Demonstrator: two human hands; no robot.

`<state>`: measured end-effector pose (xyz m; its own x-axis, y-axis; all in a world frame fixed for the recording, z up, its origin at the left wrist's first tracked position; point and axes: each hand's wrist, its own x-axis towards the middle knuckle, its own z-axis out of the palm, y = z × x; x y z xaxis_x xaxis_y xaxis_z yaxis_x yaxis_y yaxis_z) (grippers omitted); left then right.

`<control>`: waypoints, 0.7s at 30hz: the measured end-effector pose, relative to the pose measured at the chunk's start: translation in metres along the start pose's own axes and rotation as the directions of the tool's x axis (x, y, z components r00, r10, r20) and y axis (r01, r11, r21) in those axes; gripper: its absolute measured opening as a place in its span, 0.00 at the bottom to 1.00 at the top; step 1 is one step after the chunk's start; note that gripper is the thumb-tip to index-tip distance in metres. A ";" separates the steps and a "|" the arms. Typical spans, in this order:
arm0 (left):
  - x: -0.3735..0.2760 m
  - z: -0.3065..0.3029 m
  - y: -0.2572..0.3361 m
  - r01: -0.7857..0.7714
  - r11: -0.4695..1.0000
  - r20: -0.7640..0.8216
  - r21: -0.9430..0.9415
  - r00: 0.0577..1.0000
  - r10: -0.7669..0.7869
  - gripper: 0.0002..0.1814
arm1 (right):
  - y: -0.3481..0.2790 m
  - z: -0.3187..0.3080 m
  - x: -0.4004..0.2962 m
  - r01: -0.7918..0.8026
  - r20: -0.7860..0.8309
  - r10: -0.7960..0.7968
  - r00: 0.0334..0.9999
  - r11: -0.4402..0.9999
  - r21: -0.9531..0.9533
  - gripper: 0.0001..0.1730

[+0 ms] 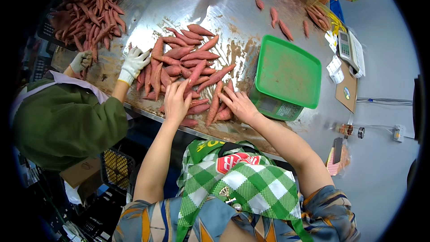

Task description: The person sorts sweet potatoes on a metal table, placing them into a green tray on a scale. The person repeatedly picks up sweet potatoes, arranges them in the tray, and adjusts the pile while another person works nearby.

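A loose pile of red-skinned sweet potatoes (183, 52) lies on the metal table in front of me. My left hand (177, 99) is at the pile's near side, fingers around the lower end of one slanting sweet potato (197, 72). My right hand (239, 105) rests with spread fingers on a few sweet potatoes at the pile's right edge, its fingertips by an upright-lying one (214, 104); whether it grips any cannot be told. Just right of that hand stands a green scale (287, 70) with a flat, dusty tray on top.
A co-worker in a dark green top (70, 117) works at the left with gloved hands, one touching the pile. Behind is a heaped black crate (43, 30). Another person holds a bag of sweet potatoes (317, 17) at upper right, near a white scale (351, 52). The table edge (151, 116) runs before me.
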<state>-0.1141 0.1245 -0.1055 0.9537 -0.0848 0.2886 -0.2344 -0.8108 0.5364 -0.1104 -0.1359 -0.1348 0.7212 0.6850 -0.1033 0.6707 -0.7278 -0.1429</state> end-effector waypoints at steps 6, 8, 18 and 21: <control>0.027 0.040 -0.003 0.056 0.981 0.092 0.187 0.993 -0.074 0.31 | 0.005 -0.008 0.002 0.092 0.063 -0.084 0.994 0.986 -0.136 0.13; 0.026 0.053 -0.010 0.029 0.973 0.061 0.230 0.997 -0.045 0.27 | 0.003 -0.010 0.001 0.146 0.048 -0.139 0.989 0.973 -0.179 0.09; -0.027 0.042 0.056 0.282 0.907 0.112 -0.312 0.959 -0.259 0.18 | 0.021 -0.083 -0.063 -0.183 0.115 0.274 0.955 0.238 0.954 0.37; -0.041 0.064 0.068 0.184 0.980 0.132 -0.070 0.976 -0.174 0.23 | 0.080 -0.119 -0.073 -0.236 0.082 0.538 0.839 0.223 0.946 0.33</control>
<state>-0.1565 0.0358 -0.1320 0.9963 -0.0185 0.0837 -0.0676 -0.7702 0.6343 -0.0890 -0.2487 -0.0219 0.9515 0.1863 -0.2447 -0.1841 -0.2922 -0.9385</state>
